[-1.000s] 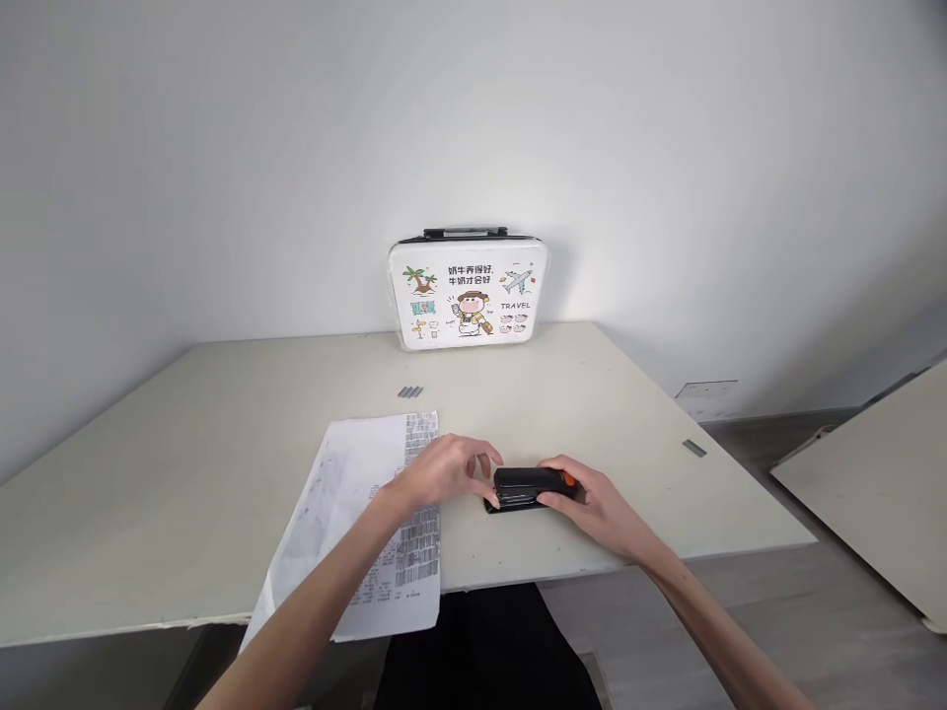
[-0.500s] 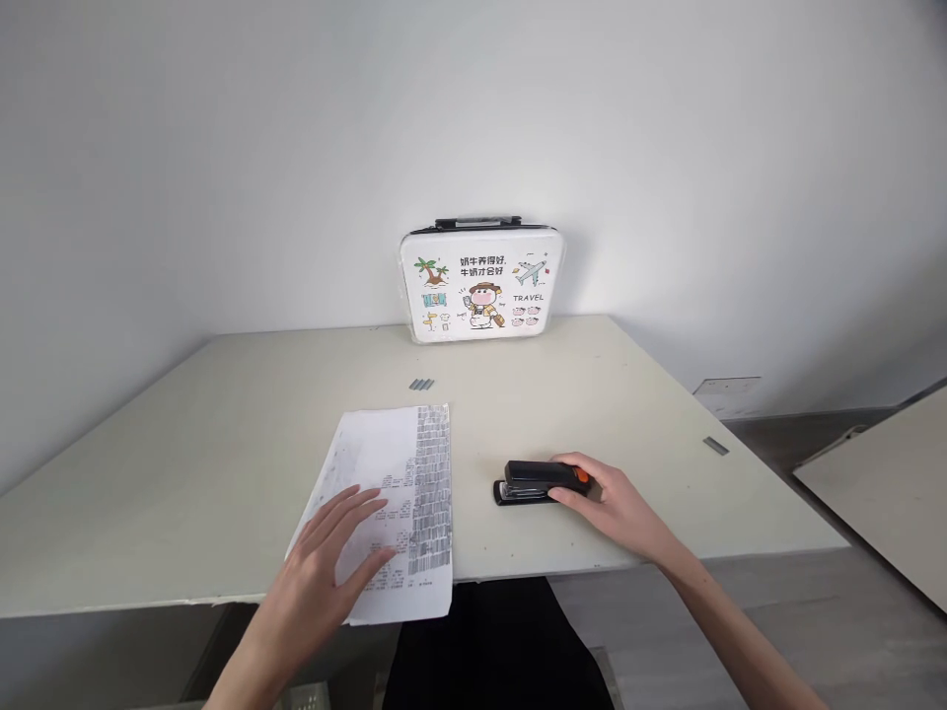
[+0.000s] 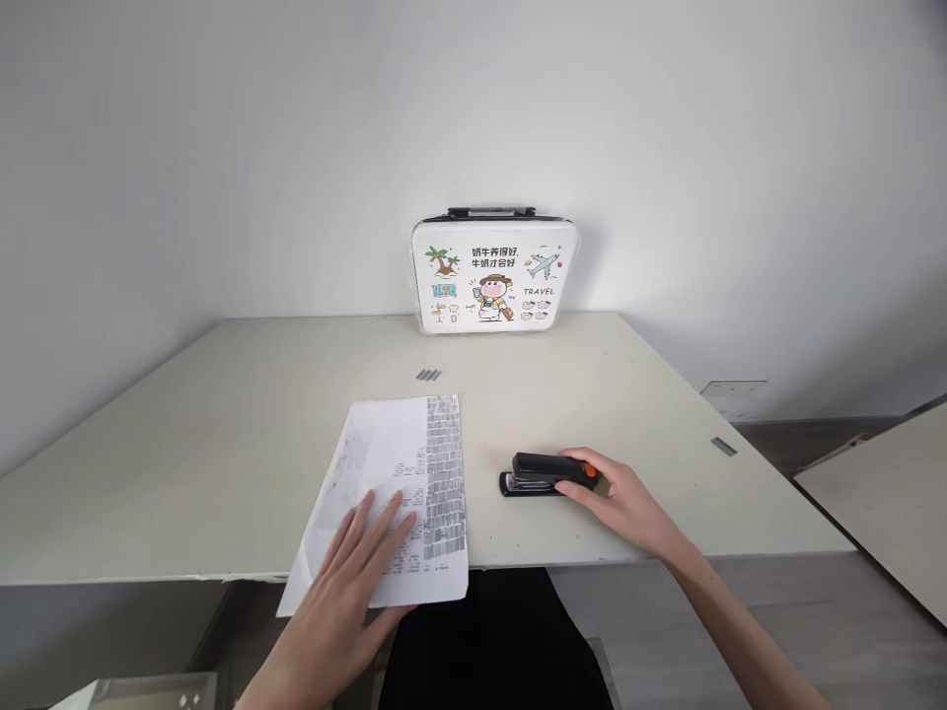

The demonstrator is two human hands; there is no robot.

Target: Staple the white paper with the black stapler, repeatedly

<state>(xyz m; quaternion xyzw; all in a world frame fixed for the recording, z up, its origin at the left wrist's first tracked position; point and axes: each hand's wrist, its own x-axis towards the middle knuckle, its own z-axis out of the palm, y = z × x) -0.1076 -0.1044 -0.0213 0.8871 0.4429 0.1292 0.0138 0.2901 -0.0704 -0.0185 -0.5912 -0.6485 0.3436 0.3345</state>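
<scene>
My left hand (image 3: 347,577) lies over a printed sheet of paper (image 3: 392,444), fingers spread on its top face and the thumb at its near edge, the tip tucked beneath. The paper's near end juts out past the table's front edge. Whether it is one sheet or a stack, I cannot tell. To the right of the paper, my right hand (image 3: 618,503) is closed round the rear of a black stapler (image 3: 540,471) with an orange patch. The stapler rests on the table, its front end facing left toward the paper.
Several strips of staples (image 3: 428,375) lie beyond the paper on the table (image 3: 244,424). Another staple strip (image 3: 723,447) is near the right edge. A white cartoon-printed case (image 3: 494,276) with a black handle stands against the wall. Below, at left, is a pale box (image 3: 155,692).
My left thumb has moved from the paper's top to its near edge, the tip now underneath. The view has shifted slightly. My right hand still holds the stapler in the same place.
</scene>
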